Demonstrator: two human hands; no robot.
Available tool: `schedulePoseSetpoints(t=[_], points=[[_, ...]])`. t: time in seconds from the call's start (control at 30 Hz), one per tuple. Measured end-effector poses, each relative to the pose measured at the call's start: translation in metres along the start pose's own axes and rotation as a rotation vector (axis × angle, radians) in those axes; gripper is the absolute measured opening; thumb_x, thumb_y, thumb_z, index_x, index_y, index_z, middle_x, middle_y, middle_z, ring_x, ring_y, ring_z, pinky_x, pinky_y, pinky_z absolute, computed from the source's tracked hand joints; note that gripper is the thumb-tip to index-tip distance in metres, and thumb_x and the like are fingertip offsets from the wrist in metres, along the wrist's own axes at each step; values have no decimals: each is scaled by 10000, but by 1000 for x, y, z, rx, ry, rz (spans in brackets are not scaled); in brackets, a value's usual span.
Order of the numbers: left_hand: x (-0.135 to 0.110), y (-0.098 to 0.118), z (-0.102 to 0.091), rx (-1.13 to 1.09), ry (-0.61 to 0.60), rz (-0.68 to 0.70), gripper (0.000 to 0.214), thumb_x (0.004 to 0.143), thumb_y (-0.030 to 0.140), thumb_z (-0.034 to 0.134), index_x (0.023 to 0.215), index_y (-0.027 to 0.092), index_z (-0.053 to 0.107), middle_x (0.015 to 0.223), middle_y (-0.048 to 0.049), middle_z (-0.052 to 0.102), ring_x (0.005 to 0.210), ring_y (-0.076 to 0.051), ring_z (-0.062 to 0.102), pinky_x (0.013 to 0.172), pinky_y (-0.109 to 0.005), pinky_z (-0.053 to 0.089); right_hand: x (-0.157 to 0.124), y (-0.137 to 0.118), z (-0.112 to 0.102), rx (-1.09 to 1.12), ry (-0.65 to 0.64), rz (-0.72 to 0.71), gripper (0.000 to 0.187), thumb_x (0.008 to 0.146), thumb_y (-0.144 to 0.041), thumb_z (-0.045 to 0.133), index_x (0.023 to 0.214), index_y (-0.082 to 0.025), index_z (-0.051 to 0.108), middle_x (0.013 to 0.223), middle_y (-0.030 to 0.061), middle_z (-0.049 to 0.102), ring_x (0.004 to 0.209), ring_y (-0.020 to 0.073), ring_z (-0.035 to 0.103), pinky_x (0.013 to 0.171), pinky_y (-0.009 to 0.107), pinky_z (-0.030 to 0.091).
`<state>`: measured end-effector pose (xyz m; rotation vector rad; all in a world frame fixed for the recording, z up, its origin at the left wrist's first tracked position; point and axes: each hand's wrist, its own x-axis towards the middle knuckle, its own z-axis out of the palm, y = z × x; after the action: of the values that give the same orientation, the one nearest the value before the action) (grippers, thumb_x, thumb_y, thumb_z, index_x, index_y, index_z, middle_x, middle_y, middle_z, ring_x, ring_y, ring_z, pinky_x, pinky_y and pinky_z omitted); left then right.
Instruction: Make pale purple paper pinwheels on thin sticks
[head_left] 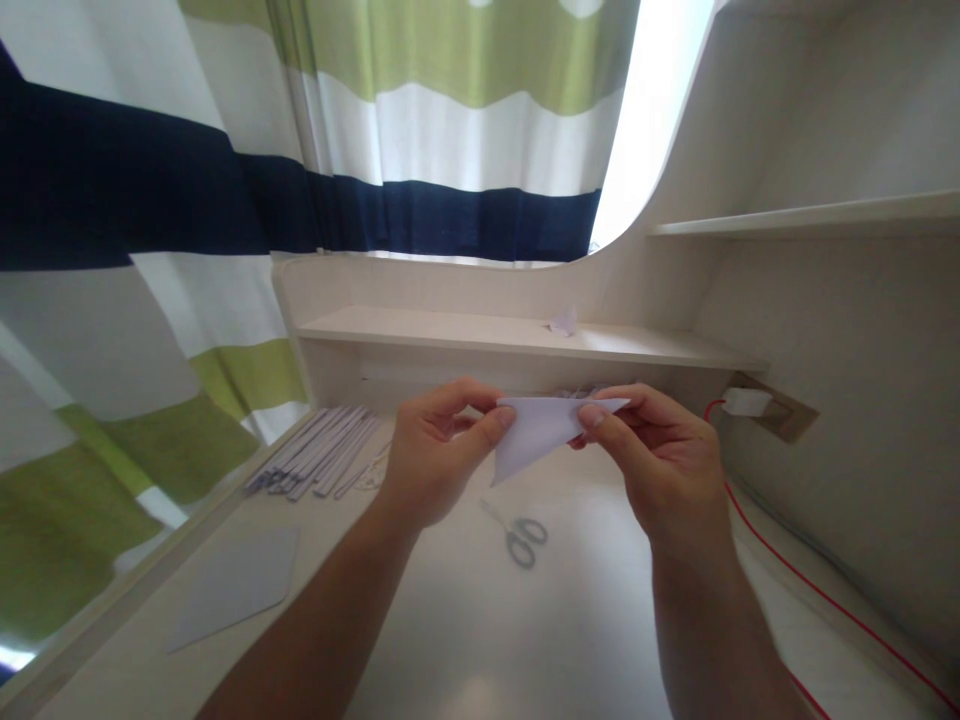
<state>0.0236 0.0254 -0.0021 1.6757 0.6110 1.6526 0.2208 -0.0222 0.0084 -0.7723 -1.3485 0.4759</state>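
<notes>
A small piece of white paper [538,430], shaped like a triangle with its long straight edge on top, is held up above the desk between both hands. My left hand [442,450] pinches its left corner between thumb and fingers. At the right corner, my right hand [660,460] grips it the same way, the thumb lying on the near face. Below the paper, a pair of scissors [521,540] with grey handles lies on the desk, blades pointing up and left. The far side of the paper is hidden from me.
Several thin rolled paper strips [322,450] lie at the desk's back left, with a stack of white paper [236,580] nearer me. A low shelf [450,330] crosses the back, bearing a small paper piece [562,322]. On the right, a red cable [810,575] runs from a white plug [746,402].
</notes>
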Motion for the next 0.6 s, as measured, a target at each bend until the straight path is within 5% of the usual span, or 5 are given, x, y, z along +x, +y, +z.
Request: schedulePoseSetpoints(t=[0.23,0.6], points=[[4,2,0,96,-199,-70,97,853,249,785,796,171,797,745,-28,741,674,-138,660,599,-222,524,4,5,-1,-37,-27,15,104,925,-275,804,847,-239,745,774,2,716,694,149,652,638,280,562],[2,7,3,194,-197,-41,113,865,264,761,817,173,809,769,-37,786,668,-150,687,613,-237,544,4,13,-3,13,-96,68,179,957,-348,787,842,-213,759,735,-4,710,639,126,641,613,256,536]])
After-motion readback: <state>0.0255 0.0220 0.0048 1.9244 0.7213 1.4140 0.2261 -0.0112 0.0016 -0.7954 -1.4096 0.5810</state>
